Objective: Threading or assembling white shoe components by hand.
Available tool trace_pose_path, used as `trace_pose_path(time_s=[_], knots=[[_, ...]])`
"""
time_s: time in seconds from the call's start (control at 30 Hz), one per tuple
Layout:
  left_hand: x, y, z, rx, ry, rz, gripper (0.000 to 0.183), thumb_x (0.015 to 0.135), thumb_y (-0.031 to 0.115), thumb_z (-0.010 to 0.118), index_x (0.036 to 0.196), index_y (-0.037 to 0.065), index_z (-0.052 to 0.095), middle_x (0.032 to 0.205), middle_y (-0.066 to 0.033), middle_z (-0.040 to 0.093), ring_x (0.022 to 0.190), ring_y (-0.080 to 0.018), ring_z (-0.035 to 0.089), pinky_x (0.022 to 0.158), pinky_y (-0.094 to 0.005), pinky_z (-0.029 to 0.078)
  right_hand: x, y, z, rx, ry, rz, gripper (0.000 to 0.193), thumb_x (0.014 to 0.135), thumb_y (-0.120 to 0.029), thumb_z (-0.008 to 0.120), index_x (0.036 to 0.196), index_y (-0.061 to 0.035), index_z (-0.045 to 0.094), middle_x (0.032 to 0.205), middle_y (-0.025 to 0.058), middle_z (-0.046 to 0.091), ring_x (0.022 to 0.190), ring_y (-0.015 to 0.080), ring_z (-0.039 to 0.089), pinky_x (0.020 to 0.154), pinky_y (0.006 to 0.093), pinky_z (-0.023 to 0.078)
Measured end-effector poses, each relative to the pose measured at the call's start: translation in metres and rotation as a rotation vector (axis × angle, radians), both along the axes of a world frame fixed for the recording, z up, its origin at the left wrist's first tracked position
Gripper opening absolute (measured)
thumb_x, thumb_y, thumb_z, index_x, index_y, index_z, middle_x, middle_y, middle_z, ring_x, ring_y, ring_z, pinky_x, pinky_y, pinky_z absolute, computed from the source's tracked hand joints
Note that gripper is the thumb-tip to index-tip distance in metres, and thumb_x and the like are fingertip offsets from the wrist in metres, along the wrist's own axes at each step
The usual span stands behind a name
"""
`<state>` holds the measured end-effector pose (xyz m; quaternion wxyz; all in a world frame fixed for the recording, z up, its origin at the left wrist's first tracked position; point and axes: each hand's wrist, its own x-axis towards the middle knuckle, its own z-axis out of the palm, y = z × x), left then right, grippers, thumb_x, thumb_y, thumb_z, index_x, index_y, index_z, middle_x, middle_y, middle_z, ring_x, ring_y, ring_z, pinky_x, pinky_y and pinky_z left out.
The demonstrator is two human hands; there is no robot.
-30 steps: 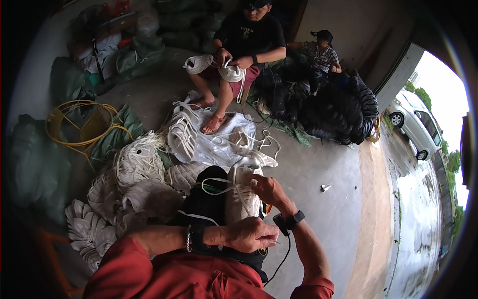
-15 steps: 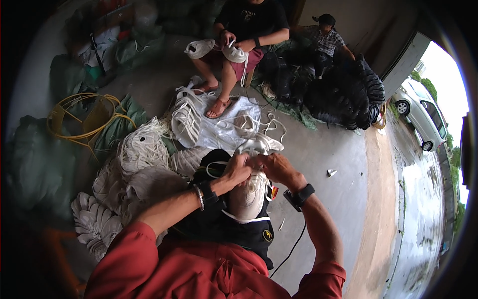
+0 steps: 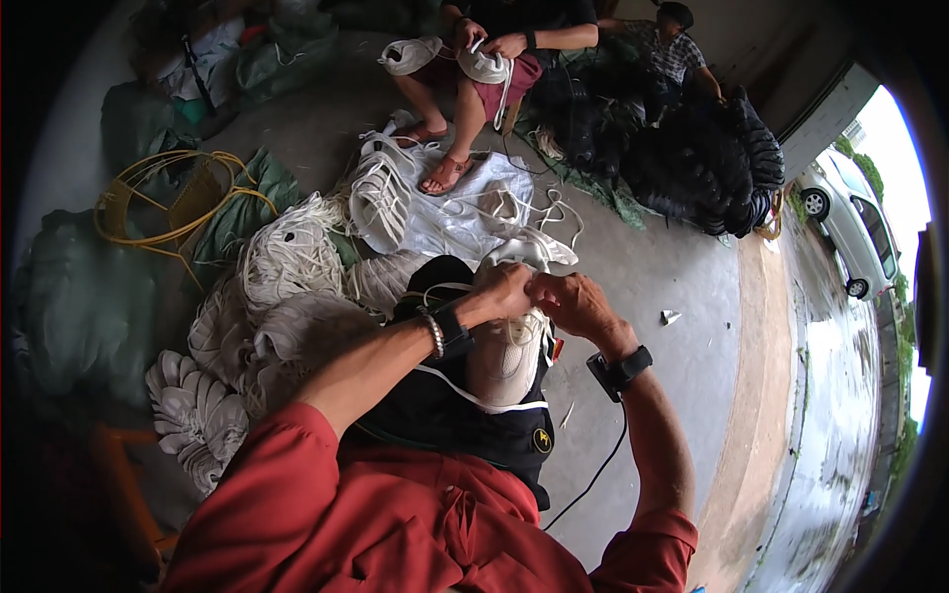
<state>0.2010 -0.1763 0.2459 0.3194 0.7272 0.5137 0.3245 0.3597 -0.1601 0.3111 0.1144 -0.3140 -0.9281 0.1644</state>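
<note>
A white lace-up shoe (image 3: 501, 370) lies on the black cloth (image 3: 435, 410) across my lap, its toe toward me. Over the shoe's lacing, my left hand (image 3: 506, 289) is closed in a pinch on a shoelace; a pale strand (image 3: 438, 292) loops out beside it. My right hand (image 3: 575, 302) is also closed on the shoelace, nearly touching the left, with the strand mostly hidden by its fingers. Loose laces show below the knuckles. Another white shoe part (image 3: 539, 249) is just beyond my hands.
Piles of white shoe pieces and laces (image 3: 292, 252) are at left, by a yellow wire frame (image 3: 178, 232). Ahead, a seated person handles white shoes (image 3: 484, 65) above a white sheet (image 3: 445, 212). Another person sits by a black heap (image 3: 672, 178). A cable (image 3: 593, 481) hangs at right.
The whole view has shifted slightly, with the scene now higher and farther right. My left hand has moved a little forward and right over the lacing; both hands stay closed.
</note>
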Motion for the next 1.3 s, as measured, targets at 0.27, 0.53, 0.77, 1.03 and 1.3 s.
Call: trace_pose_path(time_s=[0.27, 0.53, 0.77, 1.03, 1.3], knots=[[-0.154, -0.066, 0.036, -0.553, -0.143, 0.534, 0.008, 0.082, 0.011, 0.047, 0.076, 0.006, 0.049, 0.049, -0.0002, 0.043, 0.033, -0.0067, 0.033, 0.029, -0.0230, 0.023, -0.001, -0.004, -0.005, -0.001, 0.176, -0.105, 0.014, 0.076, -0.011, 0.056, 0.088, -0.0113, 0.061, 0.072, 0.0127, 0.062, 0.068, 0.0320, 0.060, 0.058, 0.0399, 0.048], [-0.143, -0.097, 0.066, -0.784, -1.215, 0.112, 0.010, 0.085, 0.015, 0.053, 0.087, 0.007, 0.049, 0.057, -0.0027, 0.049, 0.039, -0.0119, 0.041, 0.033, -0.0230, 0.029, -0.080, -0.076, -0.006, -0.058, 0.326, 0.191, 0.017, 0.079, -0.009, 0.056, 0.094, -0.0002, 0.060, 0.090, 0.0154, 0.059, 0.080, 0.0329, 0.059, 0.066, 0.0362, 0.049], [-0.138, -0.085, 0.041, -0.676, -1.258, 0.185, 0.009, 0.088, 0.018, 0.048, 0.089, 0.009, 0.050, 0.092, -0.0114, 0.061, 0.059, -0.0164, 0.057, 0.042, -0.0223, 0.037, 0.020, 0.013, 0.035, -0.637, 1.145, -0.350, 0.026, 0.090, -0.021, 0.045, 0.074, -0.0044, 0.056, 0.064, 0.0013, 0.053, 0.048, 0.0052, 0.039, 0.044, 0.0210, 0.029], [-0.120, -0.056, 0.001, -0.582, -1.781, 0.113, 0.018, 0.091, 0.017, 0.042, 0.090, 0.002, 0.052, 0.108, -0.0128, 0.057, 0.090, -0.0292, 0.058, 0.059, -0.0260, 0.044, 0.056, 0.027, -0.013, -0.923, 1.317, -0.618, 0.022, 0.090, -0.020, 0.046, 0.090, -0.0017, 0.057, 0.081, 0.0072, 0.061, 0.058, 0.0096, 0.048, 0.049, 0.0225, 0.038], [-0.256, -0.092, -0.053, -0.389, -1.713, 0.879, 0.013, 0.088, 0.013, 0.047, 0.080, 0.004, 0.051, 0.070, -0.0070, 0.055, 0.068, -0.0241, 0.056, 0.062, -0.0314, 0.049, 0.049, 0.031, -0.011, -0.978, 1.364, -0.631, 0.019, 0.089, -0.017, 0.046, 0.091, -0.0015, 0.056, 0.081, 0.0076, 0.061, 0.061, 0.0113, 0.051, 0.052, 0.0231, 0.040]])
